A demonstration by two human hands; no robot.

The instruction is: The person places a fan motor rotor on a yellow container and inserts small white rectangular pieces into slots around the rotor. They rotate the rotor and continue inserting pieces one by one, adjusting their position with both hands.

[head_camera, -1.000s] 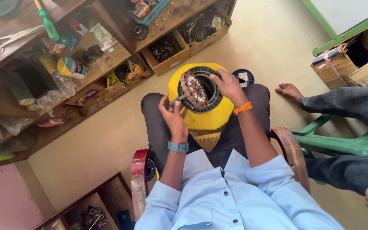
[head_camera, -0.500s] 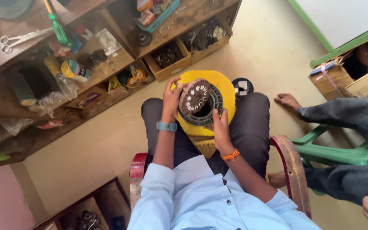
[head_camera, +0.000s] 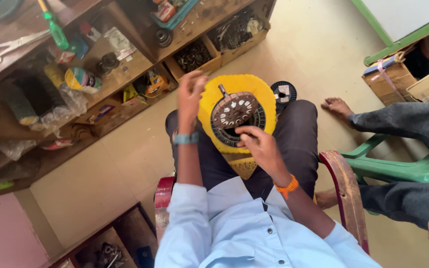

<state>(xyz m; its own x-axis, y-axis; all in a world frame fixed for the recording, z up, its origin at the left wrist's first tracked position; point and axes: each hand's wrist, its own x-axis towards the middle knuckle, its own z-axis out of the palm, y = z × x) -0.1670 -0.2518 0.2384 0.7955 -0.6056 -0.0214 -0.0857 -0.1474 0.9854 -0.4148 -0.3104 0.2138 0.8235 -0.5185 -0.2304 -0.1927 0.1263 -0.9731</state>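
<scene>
While the person sits in a red chair (head_camera: 344,191), a round yellow housing (head_camera: 254,92) rests on the lap between the knees, and a dark wound motor core (head_camera: 234,111) with a short shaft sits tilted in its centre. Left hand (head_camera: 190,97) is raised at the housing's left edge, fingers loosely spread; whether it touches the rim cannot be told. Right hand (head_camera: 259,146) lies at the lower edge of the core, fingertips curled against it, not clamped.

Containers: an open wooden box (head_camera: 194,57) on the lower shelf holds dark small metal parts; a second box (head_camera: 237,32) beside it holds tangled dark wire. A teal tray (head_camera: 172,10) above holds small packets.

Packages: a round tape roll (head_camera: 83,79) with coloured bands stands on the shelf, near clear plastic bags (head_camera: 63,106). Scissors (head_camera: 6,45) and a green-handled screwdriver (head_camera: 53,25) lie on the worktop. A black spool (head_camera: 284,92) lies on the floor just beyond the housing. Cardboard cartons (head_camera: 398,79) stand at far right.
</scene>
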